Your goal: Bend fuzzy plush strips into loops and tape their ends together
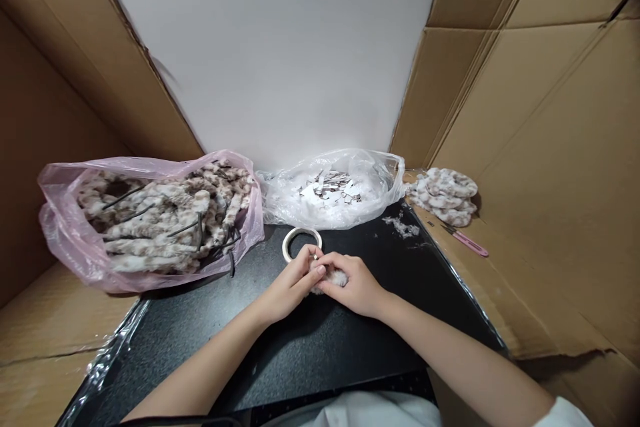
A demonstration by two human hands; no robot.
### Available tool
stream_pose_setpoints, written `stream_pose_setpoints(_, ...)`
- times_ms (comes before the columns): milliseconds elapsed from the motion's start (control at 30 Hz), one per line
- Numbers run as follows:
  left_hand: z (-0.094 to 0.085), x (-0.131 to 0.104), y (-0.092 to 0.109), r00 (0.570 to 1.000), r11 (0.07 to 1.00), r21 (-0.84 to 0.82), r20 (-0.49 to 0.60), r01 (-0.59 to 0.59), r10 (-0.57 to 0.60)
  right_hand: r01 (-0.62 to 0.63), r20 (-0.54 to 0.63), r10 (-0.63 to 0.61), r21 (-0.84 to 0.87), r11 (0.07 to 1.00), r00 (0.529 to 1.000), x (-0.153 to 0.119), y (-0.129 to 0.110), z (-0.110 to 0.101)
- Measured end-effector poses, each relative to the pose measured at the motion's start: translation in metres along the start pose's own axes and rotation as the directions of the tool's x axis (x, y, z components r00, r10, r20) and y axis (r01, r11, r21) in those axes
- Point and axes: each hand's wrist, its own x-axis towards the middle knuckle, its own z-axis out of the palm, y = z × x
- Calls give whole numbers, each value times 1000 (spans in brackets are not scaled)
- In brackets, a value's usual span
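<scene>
One pink bag (pixel 56 230) of furry strips (pixel 155 217) lies at frame left. Just below centre, the left hand (pixel 290 285) and right hand (pixel 363 287) have their grip closed on a furry piece (pixel 339 277); a pink cutter (pixel 470 242) lies at right.

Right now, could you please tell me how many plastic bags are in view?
2: a pink bag on the person's left, and a clear bag at the back middle, beyond the tape roll.

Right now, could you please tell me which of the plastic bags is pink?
The left bag, holding fluffy strips, is pink; the clear bag beyond the tape roll holds flat scraps.
</scene>
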Motion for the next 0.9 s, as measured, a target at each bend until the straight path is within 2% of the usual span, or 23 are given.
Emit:
stream_pose_setpoints(100,1,0,2,1000,998,59,6,21,-21,10,49,-8,-45,999,999,1,1,-1)
stream_pose_setpoints(267,0,-1,9,998,998,44,51,39,-41,22,23,-19,-142,990,1000,2,2,-4)
stream_pose_setpoints(467,-6,-1,14,997,989,133,4,71,-73,-47,-93,48,17,999,995,5,-1,-9)
stream_pose_setpoints(633,-9,0,12,998,973,228,-56,33,-20,-66,-142,77,77,995,987,7,1,-11)
stream_pose_setpoints(767,-15,3,10,985,921,382,-122,-70,125,-88,-160,108,128,988,981,8,3,-12)
stream_pose_setpoints(900,-18,5,6,972,859,488,-81,-156,223,-102,-174,131,166,981,976,8,4,-11)
